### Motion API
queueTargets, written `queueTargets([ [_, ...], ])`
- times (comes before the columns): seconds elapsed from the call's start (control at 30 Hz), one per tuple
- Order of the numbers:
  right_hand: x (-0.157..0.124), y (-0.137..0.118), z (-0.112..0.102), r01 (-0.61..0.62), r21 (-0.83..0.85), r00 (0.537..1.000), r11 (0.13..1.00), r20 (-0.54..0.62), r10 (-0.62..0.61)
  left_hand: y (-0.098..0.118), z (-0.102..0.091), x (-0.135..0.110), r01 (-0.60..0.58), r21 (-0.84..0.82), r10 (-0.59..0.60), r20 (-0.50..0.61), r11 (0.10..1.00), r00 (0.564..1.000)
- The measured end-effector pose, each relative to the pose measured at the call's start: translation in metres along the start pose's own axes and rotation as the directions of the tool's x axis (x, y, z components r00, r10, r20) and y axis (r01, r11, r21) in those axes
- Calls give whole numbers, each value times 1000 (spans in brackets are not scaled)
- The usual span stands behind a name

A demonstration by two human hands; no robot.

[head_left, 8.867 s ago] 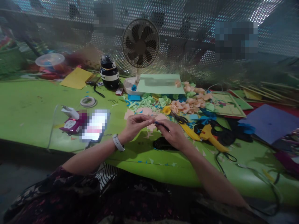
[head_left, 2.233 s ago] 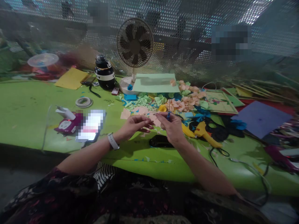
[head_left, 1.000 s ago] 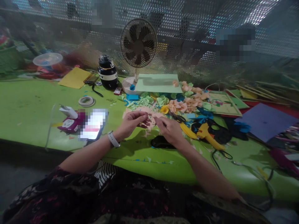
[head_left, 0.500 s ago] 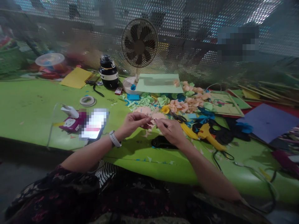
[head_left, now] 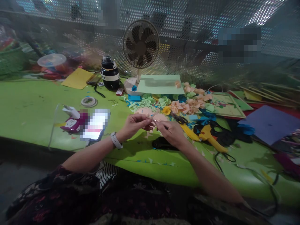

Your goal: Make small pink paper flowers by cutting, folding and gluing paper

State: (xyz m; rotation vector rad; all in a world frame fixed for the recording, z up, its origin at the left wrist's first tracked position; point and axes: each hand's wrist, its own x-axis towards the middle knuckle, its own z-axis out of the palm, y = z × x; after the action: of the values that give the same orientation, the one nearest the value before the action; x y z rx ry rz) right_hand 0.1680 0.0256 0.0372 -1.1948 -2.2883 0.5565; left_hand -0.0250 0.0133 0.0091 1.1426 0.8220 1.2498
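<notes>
**Partway along: much is shaped, some lies flat**

In the head view, the person's left hand (head_left: 136,126) and right hand (head_left: 172,132) come together just above the green table (head_left: 35,115), their fingertips close to touching. The left thumb and forefinger are drawn into a pinch; whether anything sits between them is too small to tell. The right fingers are curled, apparently grasping a slim dark tool (head_left: 166,127), mostly hidden by the hand.

Beyond the hands lies what looks like finished shaping: a loose heap of curled peach pieces (head_left: 198,97), with curled green pieces (head_left: 164,101) to its left. A yellow paper roll (head_left: 166,110) sits at the near edge of the heap, beside the scissors (head_left: 180,119). One more curled peach piece (head_left: 177,84) rests on the pale green sheet (head_left: 159,83).

Flat peach paper (head_left: 144,110), just behind the fingertips, appears not yet shaped. I judge the work well advanced, though how many pieces are left cannot be told.

A black oblong item (head_left: 164,143) lies beneath the right hand, partly covered. The yellow glue gun (head_left: 208,134) lies to the right of that hand, apart from it and untouched.
</notes>
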Motion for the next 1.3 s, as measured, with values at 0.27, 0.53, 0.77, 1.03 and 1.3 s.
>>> queueTargets([
  [0.27, -1, -3, -1, 50, -19, 999, 999, 3, -50, -4, 2, -1, -43, -12, 42, -47, 999, 998],
  [0.53, -1, 0, 3, 130, -36, 991, 991, -22, -131, -7, 2, 0, -125, 5, 125, -91, 992, 988],
  [0.77, 1, 12, 16, 269, 1, 933, 963, -248, -261, -8, 1, 5, -170, -93, 153, -165, 981, 974],
  [1.03, 1, 10, 12, 304, 59, 935, 951, -210, -286, -7, 1, 5, -121, -139, 102, -138, 983, 985],
  [1.3, -2, 9, 19, 249, -19, 944, 968, -219, -247, -10, 1, 4, -160, -73, 146, -169, 984, 975],
])
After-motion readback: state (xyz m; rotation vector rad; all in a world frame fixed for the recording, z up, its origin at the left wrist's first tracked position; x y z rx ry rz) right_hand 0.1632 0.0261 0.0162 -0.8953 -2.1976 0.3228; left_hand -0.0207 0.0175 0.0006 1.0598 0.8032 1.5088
